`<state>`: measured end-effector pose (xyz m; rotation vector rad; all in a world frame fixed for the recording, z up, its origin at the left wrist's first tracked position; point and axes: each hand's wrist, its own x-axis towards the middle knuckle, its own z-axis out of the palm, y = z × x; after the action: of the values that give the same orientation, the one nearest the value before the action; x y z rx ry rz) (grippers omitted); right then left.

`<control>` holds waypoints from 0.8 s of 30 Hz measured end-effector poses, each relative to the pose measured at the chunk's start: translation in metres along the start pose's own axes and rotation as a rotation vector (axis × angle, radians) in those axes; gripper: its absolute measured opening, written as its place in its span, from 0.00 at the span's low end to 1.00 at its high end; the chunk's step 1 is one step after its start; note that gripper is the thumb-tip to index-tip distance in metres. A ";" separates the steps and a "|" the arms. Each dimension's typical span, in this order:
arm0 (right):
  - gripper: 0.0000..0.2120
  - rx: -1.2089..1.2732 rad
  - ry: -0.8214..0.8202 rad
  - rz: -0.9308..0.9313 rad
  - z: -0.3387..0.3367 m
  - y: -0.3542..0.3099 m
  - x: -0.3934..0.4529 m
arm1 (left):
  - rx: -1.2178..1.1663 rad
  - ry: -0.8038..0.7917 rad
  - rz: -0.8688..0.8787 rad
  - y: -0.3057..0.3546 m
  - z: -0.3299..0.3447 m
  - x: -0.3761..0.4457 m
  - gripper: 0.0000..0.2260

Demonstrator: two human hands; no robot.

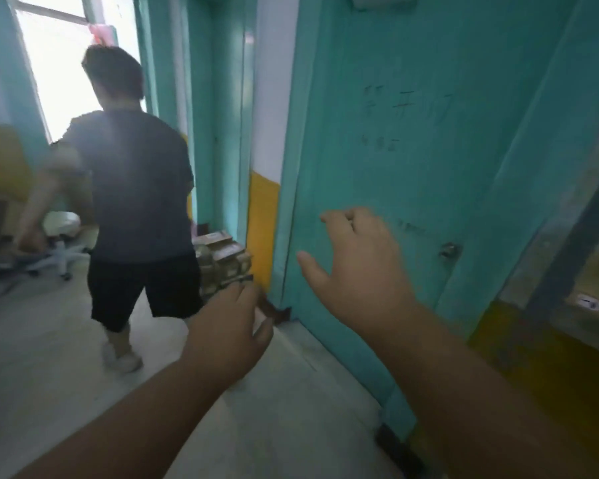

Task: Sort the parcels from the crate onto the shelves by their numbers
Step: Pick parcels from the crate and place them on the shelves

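Several brown parcels are stacked on the floor against the yellow and teal wall, mid-frame. My left hand is stretched forward just below and in front of them, fingers relaxed and holding nothing. My right hand is raised in front of the teal door, fingers spread and loosely bent, empty. At the far right a metal shelf shows, with a small white label on its edge. The frame is motion-blurred.
A person in a dark shirt and shorts walks away on the left, close to the parcels. A white swivel chair stands beyond them. The door has a metal knob. A bright window fills the back left.
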<state>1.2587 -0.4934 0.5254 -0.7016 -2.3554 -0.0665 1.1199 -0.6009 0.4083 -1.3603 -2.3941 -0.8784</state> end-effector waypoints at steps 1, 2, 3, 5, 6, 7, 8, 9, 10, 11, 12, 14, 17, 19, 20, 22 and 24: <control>0.26 0.016 -0.023 -0.001 0.014 -0.015 0.013 | 0.030 -0.007 -0.023 -0.023 -0.007 0.008 0.12; 0.26 0.030 -0.048 0.004 0.026 -0.027 0.027 | 0.058 -0.019 -0.046 -0.044 -0.013 0.016 0.13; 0.26 0.042 -0.068 0.009 0.039 -0.038 0.040 | 0.082 -0.031 -0.065 -0.063 -0.019 0.024 0.14; 0.25 0.056 -0.075 0.007 0.064 -0.055 0.065 | 0.110 -0.048 -0.088 -0.098 -0.024 0.043 0.14; 0.25 0.065 -0.069 0.000 0.078 -0.062 0.076 | 0.112 -0.055 -0.093 -0.115 -0.023 0.054 0.14; 0.25 0.076 -0.070 -0.009 0.093 -0.068 0.088 | 0.111 -0.063 -0.097 -0.130 -0.019 0.065 0.14; 0.25 0.083 -0.076 -0.015 0.107 -0.072 0.098 | 0.113 -0.074 -0.107 -0.144 -0.014 0.074 0.14; 0.25 0.086 -0.083 -0.021 0.125 -0.076 0.111 | 0.115 -0.080 -0.122 -0.159 -0.006 0.085 0.14; 0.26 0.089 -0.086 -0.025 0.143 -0.080 0.125 | 0.117 -0.079 -0.135 -0.175 0.002 0.097 0.15; 0.26 0.098 -0.082 -0.030 0.161 -0.083 0.138 | 0.113 -0.077 -0.144 -0.189 0.010 0.109 0.14; 0.26 0.112 -0.077 -0.039 0.182 -0.087 0.155 | 0.105 -0.075 -0.153 -0.206 0.018 0.123 0.14; 0.26 0.149 -0.048 -0.054 0.225 -0.095 0.193 | 0.114 -0.063 -0.171 -0.242 0.033 0.155 0.14; 0.24 0.212 -0.069 -0.053 0.285 -0.117 0.257 | 0.156 -0.066 -0.239 -0.301 0.041 0.205 0.14; 0.23 0.242 -0.102 -0.062 0.320 -0.136 0.300 | 0.188 -0.078 -0.272 -0.342 0.040 0.235 0.13; 0.24 0.246 -0.123 -0.071 0.337 -0.146 0.321 | 0.197 -0.088 -0.286 -0.361 0.039 0.248 0.14; 0.24 0.255 -0.172 -0.085 0.371 -0.167 0.359 | 0.196 -0.115 -0.311 -0.401 0.040 0.273 0.16; 0.25 0.259 -0.193 -0.100 0.408 -0.187 0.393 | 0.190 -0.124 -0.337 -0.443 0.046 0.300 0.18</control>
<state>0.6763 -0.3766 0.4774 -0.4819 -2.5209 0.2690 0.5902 -0.5348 0.3506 -0.9844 -2.7732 -0.6329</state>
